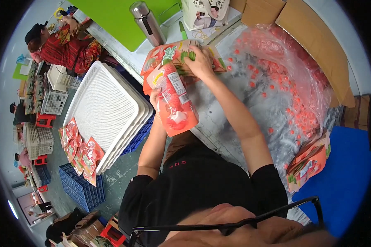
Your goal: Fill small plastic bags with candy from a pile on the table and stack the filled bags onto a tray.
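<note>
In front of me, a flat red-and-pink printed pouch (175, 109) is held up by my left hand (154, 98), whose fingers are closed on its left edge. Just beyond it, a stack of similar pouches (157, 57) lies at the table's edge. My right hand (200, 64) reaches over this stack, its bent fingers gripping the pouches near their green-printed ends. The fingertips are partly hidden, so how many pouches they pinch I cannot tell. Small red wrapped pieces (282, 84) spill from a clear plastic bag (307, 68) to the right.
Stacked white perforated trays (107, 103) stand at left, with several plump pouches (84, 152) on the near corner. A steel flask (147, 25) and white printed bag (206, 14) stand behind. Cardboard (317, 41) and more pouches (311, 164) are at right. A co-worker (68, 49) sits far left.
</note>
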Demonstrator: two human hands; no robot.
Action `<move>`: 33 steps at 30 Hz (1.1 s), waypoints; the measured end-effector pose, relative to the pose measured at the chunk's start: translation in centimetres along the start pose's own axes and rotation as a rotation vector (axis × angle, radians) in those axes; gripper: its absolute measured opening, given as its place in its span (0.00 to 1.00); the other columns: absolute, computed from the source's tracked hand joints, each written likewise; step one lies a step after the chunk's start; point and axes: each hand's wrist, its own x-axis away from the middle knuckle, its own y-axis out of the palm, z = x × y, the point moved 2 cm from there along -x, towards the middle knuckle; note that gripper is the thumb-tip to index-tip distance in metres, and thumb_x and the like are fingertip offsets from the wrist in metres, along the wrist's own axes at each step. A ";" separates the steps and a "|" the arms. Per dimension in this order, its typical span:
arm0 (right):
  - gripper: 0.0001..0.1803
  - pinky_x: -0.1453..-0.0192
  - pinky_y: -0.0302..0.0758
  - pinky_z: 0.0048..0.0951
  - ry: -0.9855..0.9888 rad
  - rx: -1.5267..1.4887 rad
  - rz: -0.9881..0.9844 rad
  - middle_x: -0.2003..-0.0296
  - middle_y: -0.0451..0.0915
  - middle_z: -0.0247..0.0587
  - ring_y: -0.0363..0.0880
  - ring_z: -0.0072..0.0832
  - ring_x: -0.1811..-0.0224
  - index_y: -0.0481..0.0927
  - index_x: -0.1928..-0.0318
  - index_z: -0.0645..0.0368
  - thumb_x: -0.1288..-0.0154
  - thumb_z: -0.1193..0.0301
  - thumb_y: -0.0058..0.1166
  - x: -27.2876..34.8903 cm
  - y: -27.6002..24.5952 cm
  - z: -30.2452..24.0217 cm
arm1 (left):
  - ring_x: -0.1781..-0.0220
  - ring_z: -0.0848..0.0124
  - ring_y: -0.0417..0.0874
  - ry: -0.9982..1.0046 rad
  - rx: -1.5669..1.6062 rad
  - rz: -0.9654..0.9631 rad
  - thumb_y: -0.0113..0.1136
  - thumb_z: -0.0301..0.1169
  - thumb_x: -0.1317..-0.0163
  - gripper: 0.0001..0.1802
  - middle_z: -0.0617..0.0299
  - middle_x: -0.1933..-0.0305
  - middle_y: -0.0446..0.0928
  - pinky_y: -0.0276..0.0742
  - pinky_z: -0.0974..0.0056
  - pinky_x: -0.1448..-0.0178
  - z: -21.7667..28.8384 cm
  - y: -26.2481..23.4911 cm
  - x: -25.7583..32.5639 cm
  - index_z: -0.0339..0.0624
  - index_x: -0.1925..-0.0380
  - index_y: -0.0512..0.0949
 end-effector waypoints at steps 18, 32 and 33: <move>0.28 0.39 0.73 0.46 -0.005 0.320 -0.260 0.48 0.76 0.53 0.75 0.48 0.42 0.80 0.46 0.52 0.47 0.56 0.62 -1.3 -2.3 -2.6 | 0.43 0.53 0.74 -0.109 0.381 -0.172 0.59 0.39 0.46 0.36 0.45 0.45 0.72 0.74 0.51 0.37 -4.5 0.9 -1.3 0.32 0.38 0.66; 0.60 0.30 0.64 0.47 0.102 -0.082 -0.132 0.36 0.66 0.61 0.64 0.50 0.31 0.52 0.28 0.61 0.54 0.50 0.73 -0.8 1.1 3.3 | 0.36 0.52 0.73 -0.007 0.177 -0.043 0.57 0.35 0.46 0.38 0.47 0.38 0.71 0.74 0.43 0.37 -0.8 -2.0 -0.3 0.40 0.32 0.62; 0.59 0.30 0.65 0.45 0.249 -0.161 -0.096 0.35 0.67 0.59 0.66 0.47 0.32 0.52 0.28 0.60 0.53 0.50 0.73 -0.8 1.7 4.1 | 0.36 0.53 0.72 -0.004 0.231 -0.055 0.57 0.35 0.46 0.38 0.48 0.38 0.71 0.75 0.43 0.37 -0.9 -2.0 -0.2 0.39 0.33 0.62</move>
